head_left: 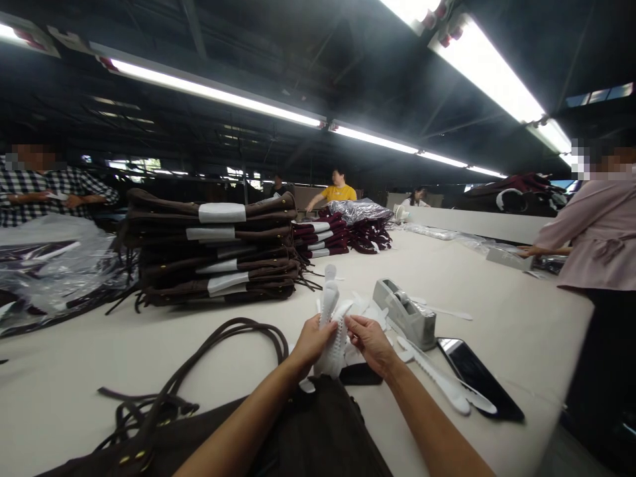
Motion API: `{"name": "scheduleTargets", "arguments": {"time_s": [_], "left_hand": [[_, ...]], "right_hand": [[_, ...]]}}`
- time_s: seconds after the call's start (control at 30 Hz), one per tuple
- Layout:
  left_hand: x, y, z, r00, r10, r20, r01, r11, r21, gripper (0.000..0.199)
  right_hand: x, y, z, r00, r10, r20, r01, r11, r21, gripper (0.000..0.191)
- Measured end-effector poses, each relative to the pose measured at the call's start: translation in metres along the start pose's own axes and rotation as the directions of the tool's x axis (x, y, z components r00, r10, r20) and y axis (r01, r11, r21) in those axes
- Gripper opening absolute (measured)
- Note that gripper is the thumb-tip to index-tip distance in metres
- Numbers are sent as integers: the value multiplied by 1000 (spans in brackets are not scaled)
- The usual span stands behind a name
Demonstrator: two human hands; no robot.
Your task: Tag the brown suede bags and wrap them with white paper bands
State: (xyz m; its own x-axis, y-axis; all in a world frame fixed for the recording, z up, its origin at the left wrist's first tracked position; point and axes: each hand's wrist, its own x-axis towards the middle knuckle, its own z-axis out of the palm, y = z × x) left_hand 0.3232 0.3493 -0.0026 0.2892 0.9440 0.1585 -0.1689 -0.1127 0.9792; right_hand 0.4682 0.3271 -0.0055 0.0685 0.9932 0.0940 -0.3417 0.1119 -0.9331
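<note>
Fingers of the left hand [312, 341] clamp white strips [328, 303] upright by the dark bag [318, 430], apparently steadying them for the right hand [372, 339], its fingers pinched on one strip's edge; a tape dispenser [406, 315] stands nearby.

Centre frame, the left hand [314, 343] grips white notched strips [328, 301], the right hand [370, 339] pinches at their edge, a dark bag [318, 434] below, brown bundles [173, 232] stacked left of centre, grey tape dispenser [408, 317] right of centre!
</note>
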Motion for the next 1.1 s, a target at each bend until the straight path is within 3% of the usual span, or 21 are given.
{"name": "scheduleTargets", "arguments": {"time_s": [0.1, 0.23, 0.37, 0.43, 0.53, 0.57, 0.63, 0.87, 1.0, 1.1], "left_hand": [[-1, 3, 1, 998, -51, 23, 52, 995, -88, 47], [-2, 5, 3, 992, -114, 52, 122, 974, -189, 54], [-3, 3, 4, 988, -140, 67, 151, 966, -209, 53], [-4, 2, 5, 991, -124, 58, 133, 972, -195, 51], [-5, 1, 7, 995, -93, 40, 99, 980, -171, 52], [-5, 1, 7, 995, -89, 40, 95, 981, -167, 54], [-5, 1, 6, 995, -86, 40, 91, 984, -151, 57], [-6, 7, 7, 1000, 6, -6, -6, 1000, 31, 50], [-5, 6, 8, 999, -28, -20, 28, 1000, -7, 45], [-1, 2, 5, 998, -54, -29, 53, 997, -51, 46]], "right_hand": [[6, -1, -11, 992, -65, -104, 51, 989, -135, 40], [22, -1, -41, 929, -151, -339, 75, 971, -227, 31], [26, -4, -51, 869, -233, -437, 103, 948, -300, 37], [20, -5, -40, 886, -269, -377, 142, 933, -332, 40], [4, -6, -14, 981, -189, -46, 169, 944, -284, 39], [-1, -6, -6, 984, -168, 57, 177, 948, -263, 39], [-7, -6, 3, 976, -178, 125, 204, 948, -244, 36], [-9, -3, 5, 993, -110, -34, 107, 990, -91, 37], [-6, 4, 4, 993, -68, -101, 62, 996, -65, 40], [3, 4, -9, 982, -82, -172, 69, 994, -83, 45]]}}
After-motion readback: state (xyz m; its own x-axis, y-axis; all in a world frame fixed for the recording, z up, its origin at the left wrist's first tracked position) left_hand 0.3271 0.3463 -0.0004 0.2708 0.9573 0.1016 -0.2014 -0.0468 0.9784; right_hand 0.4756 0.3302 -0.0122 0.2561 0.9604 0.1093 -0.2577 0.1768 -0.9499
